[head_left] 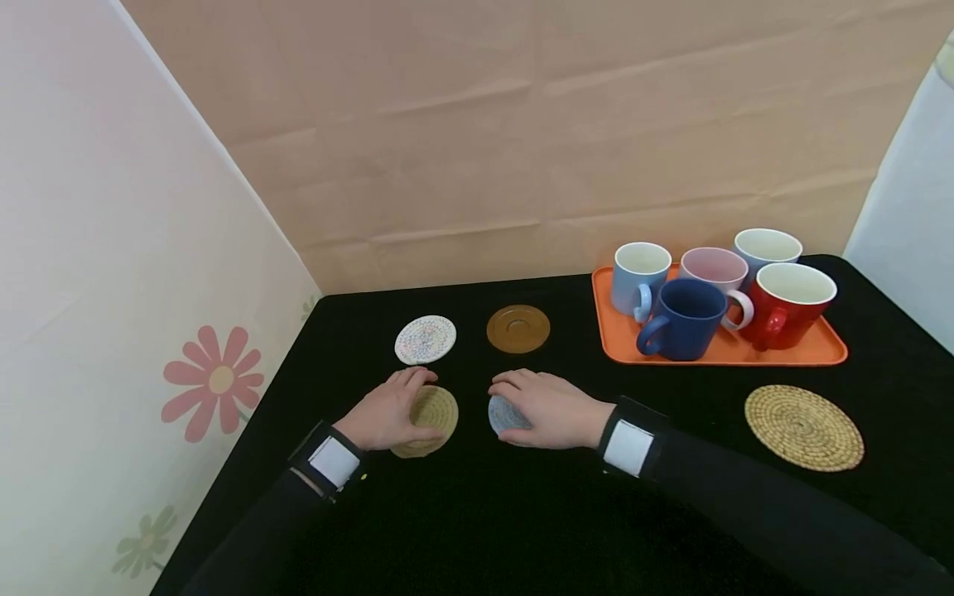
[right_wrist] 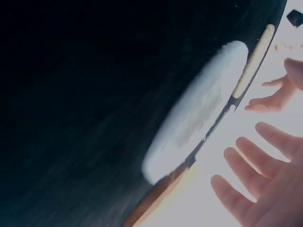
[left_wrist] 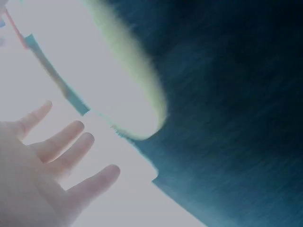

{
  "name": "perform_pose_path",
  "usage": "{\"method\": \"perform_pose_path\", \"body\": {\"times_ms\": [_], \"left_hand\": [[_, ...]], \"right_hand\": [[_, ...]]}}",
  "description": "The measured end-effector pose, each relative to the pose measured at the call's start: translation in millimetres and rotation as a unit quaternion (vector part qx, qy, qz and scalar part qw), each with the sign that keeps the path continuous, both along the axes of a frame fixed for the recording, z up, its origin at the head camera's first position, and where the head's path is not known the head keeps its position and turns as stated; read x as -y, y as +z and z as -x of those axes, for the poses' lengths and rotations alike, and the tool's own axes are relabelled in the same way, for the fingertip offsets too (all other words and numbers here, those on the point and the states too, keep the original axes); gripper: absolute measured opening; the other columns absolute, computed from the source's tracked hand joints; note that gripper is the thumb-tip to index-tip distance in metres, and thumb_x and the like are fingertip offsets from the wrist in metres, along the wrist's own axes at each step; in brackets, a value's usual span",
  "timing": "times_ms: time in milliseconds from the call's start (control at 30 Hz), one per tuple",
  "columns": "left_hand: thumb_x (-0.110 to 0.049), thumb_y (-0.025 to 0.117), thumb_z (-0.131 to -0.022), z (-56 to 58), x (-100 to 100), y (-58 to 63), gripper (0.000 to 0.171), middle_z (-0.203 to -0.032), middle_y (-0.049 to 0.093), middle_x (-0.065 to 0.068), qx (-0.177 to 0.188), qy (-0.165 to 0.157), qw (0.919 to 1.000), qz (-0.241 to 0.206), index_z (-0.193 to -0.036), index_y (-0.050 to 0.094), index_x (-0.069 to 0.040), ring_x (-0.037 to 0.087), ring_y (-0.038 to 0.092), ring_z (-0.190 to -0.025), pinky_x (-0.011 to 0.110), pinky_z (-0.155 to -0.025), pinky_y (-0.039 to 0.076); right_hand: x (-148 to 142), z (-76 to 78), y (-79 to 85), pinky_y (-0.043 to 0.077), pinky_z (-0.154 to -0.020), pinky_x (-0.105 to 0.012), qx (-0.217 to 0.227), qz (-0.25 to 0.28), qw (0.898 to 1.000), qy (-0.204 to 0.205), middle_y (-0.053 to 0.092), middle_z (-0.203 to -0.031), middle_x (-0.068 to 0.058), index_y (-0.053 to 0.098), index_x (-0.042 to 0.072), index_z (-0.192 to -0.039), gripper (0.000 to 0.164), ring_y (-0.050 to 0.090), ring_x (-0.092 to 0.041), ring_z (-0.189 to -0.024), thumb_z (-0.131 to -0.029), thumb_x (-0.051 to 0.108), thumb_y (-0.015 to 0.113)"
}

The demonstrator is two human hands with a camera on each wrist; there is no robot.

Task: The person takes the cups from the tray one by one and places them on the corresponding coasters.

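Note:
My left hand (head_left: 383, 414) hovers by the left side of a round straw-coloured woven coaster (head_left: 438, 412), thumb and fingers spread apart and partly covering it. Over a small grey-blue round coaster (head_left: 504, 415) is my right hand (head_left: 555, 410), which hides much of its right side. In the right wrist view the fingers (right_wrist: 244, 168) of that hand are apart and extended, with the pale coaster (right_wrist: 199, 111) beyond them. The left wrist view, badly overexposed, shows the left fingers (left_wrist: 66, 156) spread and holding nothing, short of the bright coaster edge (left_wrist: 154, 109).
Behind the hands lie a white speckled coaster (head_left: 425, 339) and a brown round coaster (head_left: 518, 329). An orange tray (head_left: 611, 335) at the back right holds several mugs, including a dark blue mug (head_left: 684, 323) and a red mug (head_left: 793, 306). A larger woven mat (head_left: 805, 428) lies at right.

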State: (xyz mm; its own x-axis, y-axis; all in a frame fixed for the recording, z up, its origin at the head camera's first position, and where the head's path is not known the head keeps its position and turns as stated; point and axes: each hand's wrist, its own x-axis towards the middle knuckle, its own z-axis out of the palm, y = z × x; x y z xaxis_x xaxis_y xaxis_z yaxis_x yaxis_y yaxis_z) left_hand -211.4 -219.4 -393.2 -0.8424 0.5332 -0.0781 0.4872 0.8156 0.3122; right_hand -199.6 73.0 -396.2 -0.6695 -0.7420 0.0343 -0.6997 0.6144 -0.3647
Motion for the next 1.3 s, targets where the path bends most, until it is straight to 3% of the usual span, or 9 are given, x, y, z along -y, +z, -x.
{"method": "perform_pose_path", "body": {"times_ms": [167, 267, 367, 500, 767, 1000, 1300], "left_hand": [[-0.04, 0.073, -0.086, 5.0, -18.3, 27.6, 0.06, -0.134, 0.051, 0.011, -0.097, -0.051, 0.994, -0.008, -0.132, 0.051, -0.01, 0.027, 0.055, -0.115, 0.044, -0.092, 0.048], [-0.037, 0.072, -0.087, 5.1, -38.3, 39.2, 0.055, -0.134, 0.052, 0.01, -0.146, -0.103, 0.9838, -0.019, -0.131, 0.052, -0.01, 0.024, 0.056, -0.115, 0.04, -0.094, 0.047], [-0.038, 0.071, -0.088, 0.8, -64.8, 44.4, 0.054, -0.134, 0.052, 0.01, -0.166, -0.161, 0.9725, -0.025, -0.131, 0.053, -0.01, 0.023, 0.054, -0.117, 0.038, -0.097, 0.045], [-0.044, 0.067, -0.09, -8.3, -102.5, 42.7, 0.055, -0.136, 0.051, 0.008, -0.169, -0.222, 0.9602, -0.004, -0.132, 0.053, -0.012, 0.021, 0.052, -0.12, 0.037, -0.098, 0.043], [-0.056, 0.059, -0.09, -18.5, -153.2, 20.7, 0.06, -0.141, 0.048, 0.004, -0.16, -0.271, 0.9486, 0.031, -0.135, 0.051, -0.018, 0.016, 0.048, -0.125, 0.033, -0.1, 0.042], [-0.059, 0.056, -0.09, -24.2, -173.4, 8.9, 0.064, -0.144, 0.045, 0.004, -0.142, -0.296, 0.9439, 0.036, -0.139, 0.048, -0.019, 0.015, 0.045, -0.128, 0.033, -0.101, 0.041], [-0.06, 0.056, -0.09, -25.7, -183.9, 7.5, 0.065, -0.145, 0.044, 0.004, -0.134, -0.301, 0.9437, 0.031, -0.139, 0.047, -0.02, 0.015, 0.044, -0.129, 0.033, -0.1, 0.041]], "right_hand": [[-45.5, -15.8, 12.0, 0.046, -0.094, -0.042, -0.046, 0.031, 0.998, -0.006, 0.051, -0.137, -0.007, 0.056, 0.012, -0.131, 0.053, 0.053, -0.021, -0.119, -0.088, 0.041, 0.068], [-71.2, -25.6, 18.7, 0.048, -0.091, -0.042, -0.072, 0.037, 0.996, -0.024, 0.053, -0.135, -0.007, 0.059, 0.013, -0.128, 0.049, 0.055, -0.022, -0.117, -0.087, 0.039, 0.07], [-94.5, -35.3, 23.1, 0.05, -0.09, -0.043, -0.085, 0.029, 0.994, -0.057, 0.054, -0.135, -0.006, 0.06, 0.015, -0.126, 0.048, 0.057, -0.022, -0.116, -0.087, 0.039, 0.071], [-121.6, -47.2, 25.0, 0.048, -0.091, -0.048, -0.08, 0.01, 0.992, -0.099, 0.055, -0.134, -0.007, 0.06, 0.015, -0.127, 0.047, 0.057, -0.026, -0.117, -0.087, 0.039, 0.071], [-171.0, -65.2, 18.2, 0.048, -0.089, -0.053, -0.071, -0.009, 0.987, -0.144, 0.054, -0.132, -0.013, 0.058, 0.011, -0.129, 0.055, 0.056, -0.032, -0.115, -0.087, 0.043, 0.071], [-213.2, -71.1, 5.5, 0.05, -0.084, -0.053, -0.089, -0.047, 0.975, -0.2, 0.055, -0.129, -0.017, 0.055, 0.006, -0.13, 0.066, 0.058, -0.034, -0.11, -0.083, 0.049, 0.073], [-255.8, -77.9, -8.6, 0.045, -0.085, -0.063, -0.066, -0.094, 0.954, -0.278, 0.042, -0.136, -0.03, 0.048, -0.002, -0.135, 0.089, 0.045, -0.048, -0.117, -0.08, 0.065, 0.066]]}}
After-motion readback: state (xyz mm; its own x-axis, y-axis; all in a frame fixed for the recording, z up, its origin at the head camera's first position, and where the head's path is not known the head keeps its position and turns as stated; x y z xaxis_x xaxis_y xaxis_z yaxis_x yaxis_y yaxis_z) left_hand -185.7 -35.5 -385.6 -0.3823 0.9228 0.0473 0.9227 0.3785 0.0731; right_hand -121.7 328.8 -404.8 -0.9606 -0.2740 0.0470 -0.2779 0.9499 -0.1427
